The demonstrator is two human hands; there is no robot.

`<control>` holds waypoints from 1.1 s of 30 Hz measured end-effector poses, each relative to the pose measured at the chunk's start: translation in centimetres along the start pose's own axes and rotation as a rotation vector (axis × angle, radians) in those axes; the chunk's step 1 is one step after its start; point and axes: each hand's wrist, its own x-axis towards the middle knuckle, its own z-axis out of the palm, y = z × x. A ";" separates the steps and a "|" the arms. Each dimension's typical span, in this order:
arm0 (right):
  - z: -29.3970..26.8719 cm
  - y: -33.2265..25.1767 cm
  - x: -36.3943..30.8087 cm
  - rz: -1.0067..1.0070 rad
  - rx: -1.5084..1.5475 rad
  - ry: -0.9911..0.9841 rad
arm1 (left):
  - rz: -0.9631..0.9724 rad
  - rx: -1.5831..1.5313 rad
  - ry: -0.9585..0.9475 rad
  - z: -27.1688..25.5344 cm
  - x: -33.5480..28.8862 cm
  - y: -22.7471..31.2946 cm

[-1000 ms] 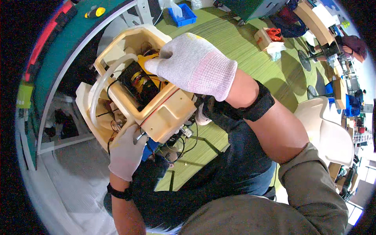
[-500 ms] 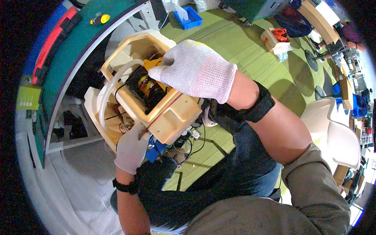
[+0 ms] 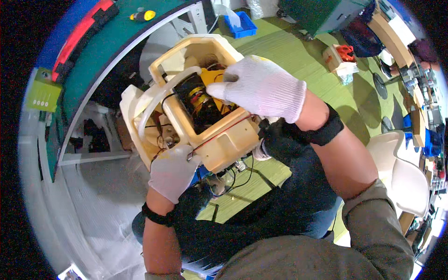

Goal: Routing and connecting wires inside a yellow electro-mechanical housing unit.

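A cream plastic housing (image 3: 233, 145) with an open, box-like middle sits tilted in front of me, above my knees. Inside it are a dark part with coloured wires (image 3: 198, 100) and a yellow piece (image 3: 212, 77). My right hand (image 3: 266, 88), in a white knit glove, reaches over the far right rim; its thumb and forefinger close on the yellow piece, and the other fingers are curled from sight. My gloved left hand (image 3: 171, 172) grips the housing's near left corner, its fingertips partly hidden. A pale hose (image 3: 161, 95) arches over the housing's left side.
Loose cables (image 3: 228, 186) hang below the housing. On the left stands a green-topped bench (image 3: 102, 56) bearing a yellow-and-black tool (image 3: 143, 16). A blue bin (image 3: 241, 25) and a box with red things (image 3: 339, 58) rest on the floor; a white chair (image 3: 399, 172) is at right.
The view has shifted, so the housing, both hands and the surroundings now appear farther right. Both hands keep nearly the same places on the housing and the yellow piece.
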 end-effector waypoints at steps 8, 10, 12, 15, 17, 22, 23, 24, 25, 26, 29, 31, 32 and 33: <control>1.0 1.3 -0.3 0.065 0.114 0.043 | -0.025 -0.040 0.078 -0.1 -0.2 1.0; 1.0 1.2 -0.5 0.076 0.128 0.045 | -0.030 -0.040 0.057 0.1 -0.2 0.8; 0.6 1.0 -0.1 0.101 0.097 0.012 | -0.028 0.000 0.103 0.1 -0.1 1.1; 0.9 1.2 0.0 0.119 0.133 0.008 | 0.090 0.080 0.285 -0.4 0.2 1.7; 1.0 1.4 0.1 0.128 0.124 0.002 | 0.188 0.017 0.387 0.0 0.8 1.8; 0.2 1.3 -0.1 0.039 0.140 0.021 | 0.282 -0.054 0.400 -1.2 1.3 1.8; 0.5 1.6 -0.2 0.001 0.149 0.053 | 0.199 -0.159 0.397 -1.8 1.2 2.1; 0.6 2.0 0.0 0.015 0.147 0.043 | 0.126 -0.264 0.401 -2.3 1.7 2.2; 0.5 1.8 0.2 0.019 0.158 0.046 | 0.138 -0.300 0.375 -3.6 1.7 1.8; 0.5 1.7 0.5 0.022 0.170 0.049 | 0.082 -0.324 0.343 -5.0 1.8 1.8; 0.7 1.9 1.0 0.123 0.199 0.022 | 0.025 -0.206 0.291 -8.4 2.1 1.6; 0.6 2.3 0.9 0.187 0.209 0.032 | 0.052 -0.338 0.366 -8.9 2.9 1.0; 0.6 2.7 0.8 0.184 0.213 0.025 | 0.084 -0.298 0.424 -8.5 3.5 0.4; 0.7 2.7 0.9 0.149 0.180 0.059 | 0.041 -0.137 0.413 -8.3 3.2 -0.2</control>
